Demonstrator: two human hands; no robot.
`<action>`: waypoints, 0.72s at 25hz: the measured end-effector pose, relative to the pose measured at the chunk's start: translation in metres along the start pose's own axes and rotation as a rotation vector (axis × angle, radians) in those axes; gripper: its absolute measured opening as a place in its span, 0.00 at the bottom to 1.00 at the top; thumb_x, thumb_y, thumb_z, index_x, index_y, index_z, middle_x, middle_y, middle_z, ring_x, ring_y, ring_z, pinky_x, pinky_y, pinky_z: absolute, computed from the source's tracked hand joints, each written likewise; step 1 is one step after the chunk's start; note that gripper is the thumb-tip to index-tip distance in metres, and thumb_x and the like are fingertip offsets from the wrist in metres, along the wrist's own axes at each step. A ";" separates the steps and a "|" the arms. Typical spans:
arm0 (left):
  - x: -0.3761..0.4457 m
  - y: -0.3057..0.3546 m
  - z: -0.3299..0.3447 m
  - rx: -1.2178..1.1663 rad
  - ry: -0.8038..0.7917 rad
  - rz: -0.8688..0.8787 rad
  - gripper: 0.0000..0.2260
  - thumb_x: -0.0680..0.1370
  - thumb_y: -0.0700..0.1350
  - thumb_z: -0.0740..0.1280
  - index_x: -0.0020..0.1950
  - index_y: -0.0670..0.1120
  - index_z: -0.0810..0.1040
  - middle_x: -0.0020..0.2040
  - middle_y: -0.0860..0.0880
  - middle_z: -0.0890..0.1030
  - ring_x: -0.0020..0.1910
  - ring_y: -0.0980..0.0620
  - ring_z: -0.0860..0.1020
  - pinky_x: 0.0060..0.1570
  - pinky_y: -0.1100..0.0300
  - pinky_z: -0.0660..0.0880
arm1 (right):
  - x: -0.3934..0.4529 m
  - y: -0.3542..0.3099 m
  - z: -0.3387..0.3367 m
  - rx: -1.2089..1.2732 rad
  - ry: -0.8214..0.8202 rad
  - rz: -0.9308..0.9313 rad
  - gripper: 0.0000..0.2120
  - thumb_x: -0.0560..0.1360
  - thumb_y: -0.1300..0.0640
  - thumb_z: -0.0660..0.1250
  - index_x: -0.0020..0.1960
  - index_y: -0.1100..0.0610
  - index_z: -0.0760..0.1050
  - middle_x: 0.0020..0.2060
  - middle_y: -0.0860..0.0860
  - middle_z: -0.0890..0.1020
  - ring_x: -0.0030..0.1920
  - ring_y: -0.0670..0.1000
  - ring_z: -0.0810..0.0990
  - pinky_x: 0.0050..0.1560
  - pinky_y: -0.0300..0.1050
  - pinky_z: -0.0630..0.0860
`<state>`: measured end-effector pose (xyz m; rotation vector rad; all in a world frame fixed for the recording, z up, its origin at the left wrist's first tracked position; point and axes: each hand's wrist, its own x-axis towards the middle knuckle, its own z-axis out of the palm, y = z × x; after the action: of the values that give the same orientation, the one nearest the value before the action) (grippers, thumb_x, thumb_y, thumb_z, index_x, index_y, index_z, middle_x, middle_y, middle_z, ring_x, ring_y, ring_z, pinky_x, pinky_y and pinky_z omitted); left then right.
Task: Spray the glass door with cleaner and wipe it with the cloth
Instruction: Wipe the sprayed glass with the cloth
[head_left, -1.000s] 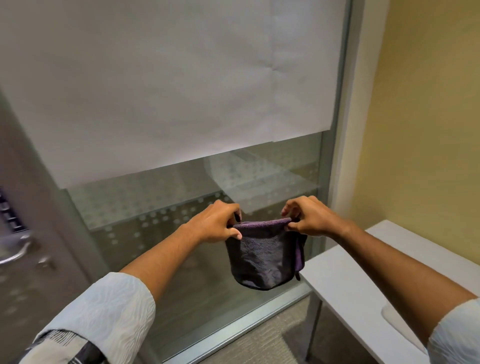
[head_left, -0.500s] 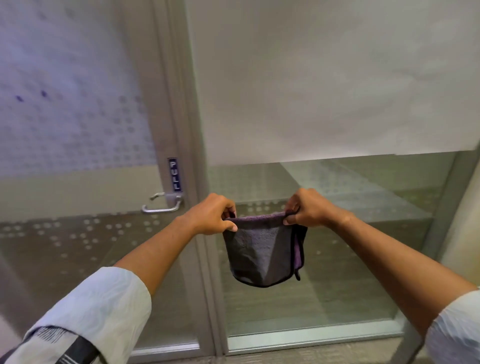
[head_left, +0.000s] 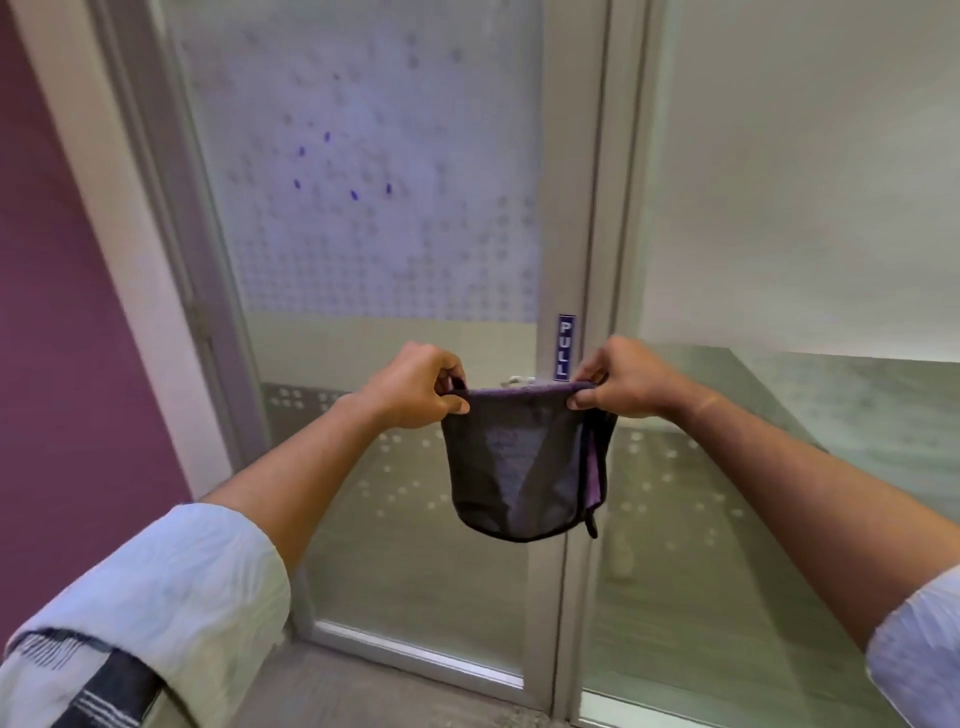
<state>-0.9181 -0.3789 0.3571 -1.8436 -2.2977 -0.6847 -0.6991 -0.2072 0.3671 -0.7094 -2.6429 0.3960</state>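
A folded dark purple-grey cloth (head_left: 519, 462) hangs in front of me, held by its top edge. My left hand (head_left: 415, 387) pinches its left corner and my right hand (head_left: 618, 376) pinches its right corner. Straight behind it stands the glass door (head_left: 374, 249), frosted with a dot pattern on top and clearer below. Small blue-purple droplets (head_left: 343, 171) and a hazy wet patch sit on the upper pane. The cloth hides most of the door handle (head_left: 519, 380). No spray bottle is in view.
A blue PULL sign (head_left: 565, 347) is on the door's metal stile. A fixed glass panel with a white blind (head_left: 800, 197) is to the right. A maroon wall (head_left: 67, 312) and white door frame stand to the left. Carpet floor lies below.
My view has swung left from the right-hand glass panel and white table to face the door squarely. Both hands keep the same grip on the cloth.
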 end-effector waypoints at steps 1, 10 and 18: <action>-0.005 -0.015 -0.013 0.010 0.023 -0.025 0.08 0.71 0.47 0.76 0.47 0.46 0.82 0.38 0.50 0.81 0.38 0.52 0.78 0.38 0.55 0.79 | 0.014 -0.015 0.005 0.015 -0.001 -0.031 0.05 0.67 0.57 0.77 0.44 0.54 0.86 0.35 0.52 0.86 0.37 0.47 0.81 0.40 0.41 0.75; -0.017 -0.129 -0.088 0.103 0.159 -0.159 0.07 0.71 0.47 0.76 0.45 0.47 0.80 0.38 0.51 0.79 0.37 0.52 0.78 0.34 0.56 0.79 | 0.140 -0.111 0.042 0.025 0.007 -0.246 0.02 0.67 0.57 0.76 0.38 0.55 0.84 0.26 0.47 0.79 0.30 0.43 0.75 0.30 0.36 0.69; 0.043 -0.216 -0.138 0.109 0.305 -0.165 0.08 0.70 0.47 0.77 0.45 0.46 0.81 0.39 0.50 0.81 0.38 0.50 0.79 0.38 0.54 0.80 | 0.261 -0.158 0.035 0.034 0.074 -0.327 0.10 0.66 0.56 0.76 0.29 0.47 0.79 0.20 0.39 0.76 0.26 0.32 0.74 0.27 0.27 0.67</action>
<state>-1.1599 -0.4314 0.4372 -1.4043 -2.2491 -0.7835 -0.9897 -0.2073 0.4657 -0.2660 -2.6118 0.3129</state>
